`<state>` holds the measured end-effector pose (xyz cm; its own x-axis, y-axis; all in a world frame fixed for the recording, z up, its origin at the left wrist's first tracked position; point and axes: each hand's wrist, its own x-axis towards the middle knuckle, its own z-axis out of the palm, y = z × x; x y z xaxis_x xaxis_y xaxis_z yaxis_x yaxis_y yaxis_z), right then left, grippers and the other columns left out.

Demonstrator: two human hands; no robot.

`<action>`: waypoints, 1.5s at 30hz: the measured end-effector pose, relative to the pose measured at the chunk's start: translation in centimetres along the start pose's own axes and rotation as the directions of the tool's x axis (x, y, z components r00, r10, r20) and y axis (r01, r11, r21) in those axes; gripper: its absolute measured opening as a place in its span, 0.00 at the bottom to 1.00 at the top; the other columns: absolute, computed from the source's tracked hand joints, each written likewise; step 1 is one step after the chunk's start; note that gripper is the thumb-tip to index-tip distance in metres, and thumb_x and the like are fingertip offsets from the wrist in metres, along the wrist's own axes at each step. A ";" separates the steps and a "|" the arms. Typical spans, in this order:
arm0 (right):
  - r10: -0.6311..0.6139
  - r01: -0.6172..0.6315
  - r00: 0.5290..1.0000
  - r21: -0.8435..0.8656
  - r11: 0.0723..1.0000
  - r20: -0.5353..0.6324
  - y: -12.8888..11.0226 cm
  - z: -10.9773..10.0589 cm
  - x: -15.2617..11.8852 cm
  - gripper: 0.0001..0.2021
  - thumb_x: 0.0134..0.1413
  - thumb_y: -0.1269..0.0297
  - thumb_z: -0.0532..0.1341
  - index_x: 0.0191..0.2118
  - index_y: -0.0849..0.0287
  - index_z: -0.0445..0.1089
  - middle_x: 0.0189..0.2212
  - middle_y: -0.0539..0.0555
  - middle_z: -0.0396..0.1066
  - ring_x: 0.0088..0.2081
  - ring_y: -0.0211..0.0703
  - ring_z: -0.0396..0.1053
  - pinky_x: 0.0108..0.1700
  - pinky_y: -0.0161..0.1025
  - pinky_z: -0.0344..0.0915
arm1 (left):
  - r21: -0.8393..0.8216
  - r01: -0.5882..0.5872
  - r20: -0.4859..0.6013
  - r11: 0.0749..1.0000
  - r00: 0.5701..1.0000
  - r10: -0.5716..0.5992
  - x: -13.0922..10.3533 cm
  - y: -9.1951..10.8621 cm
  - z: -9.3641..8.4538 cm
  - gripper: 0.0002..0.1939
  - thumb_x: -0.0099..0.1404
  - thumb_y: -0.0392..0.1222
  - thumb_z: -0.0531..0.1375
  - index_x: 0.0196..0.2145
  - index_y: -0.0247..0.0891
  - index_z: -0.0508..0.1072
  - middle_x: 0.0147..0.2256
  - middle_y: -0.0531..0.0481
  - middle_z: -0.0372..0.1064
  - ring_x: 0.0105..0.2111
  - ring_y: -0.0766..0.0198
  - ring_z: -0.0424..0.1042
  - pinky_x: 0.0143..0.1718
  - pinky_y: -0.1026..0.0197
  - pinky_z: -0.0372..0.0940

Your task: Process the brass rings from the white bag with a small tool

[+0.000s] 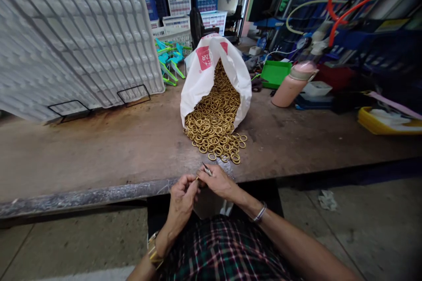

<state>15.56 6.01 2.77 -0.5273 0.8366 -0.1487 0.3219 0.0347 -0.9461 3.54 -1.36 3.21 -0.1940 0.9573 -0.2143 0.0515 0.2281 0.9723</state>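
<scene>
At the table's front edge, my left hand (182, 196) is closed in a pinch on a brass ring (197, 178), of which only a small golden part shows between the fingers. Right beside it, my right hand (219, 181) is closed around a small pointed metal tool (207, 169) with a dark tip; its kind is not clear. The fingertips of both hands meet at the ring. Just beyond them, a heap of brass rings (214, 127) spills out of a white plastic bag (194, 85) lying with its mouth toward me.
Stacked white ribbed trays (82, 30) stand at the left against black wire holders (133, 93). Turquoise and green plastic pieces (171, 59) lie behind the bag. To the right are a green tray (275, 73), a pink bottle (292, 85) and a yellow tray (379, 128) on the brown table (132, 140).
</scene>
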 end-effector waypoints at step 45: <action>-0.024 0.137 0.987 -0.764 0.631 0.158 -0.4 -0.2 -0.9 0.11 0.50 0.74 0.50 0.39 0.62 0.64 0.27 0.57 0.71 0.29 0.42 0.67 0.28 0.35 0.50 | -0.077 -0.066 0.029 0.995 0.997 0.068 -1.8 1.1 0.4 0.13 0.58 0.50 0.56 0.24 0.37 0.65 0.21 0.54 0.63 0.19 0.69 0.62 0.23 0.66 0.59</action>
<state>16.08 5.31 3.35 -0.6525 0.7386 -0.1697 0.7311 0.5544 -0.3977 4.36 -2.78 4.66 -0.1614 0.9754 -0.1503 -0.0114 0.1504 0.9886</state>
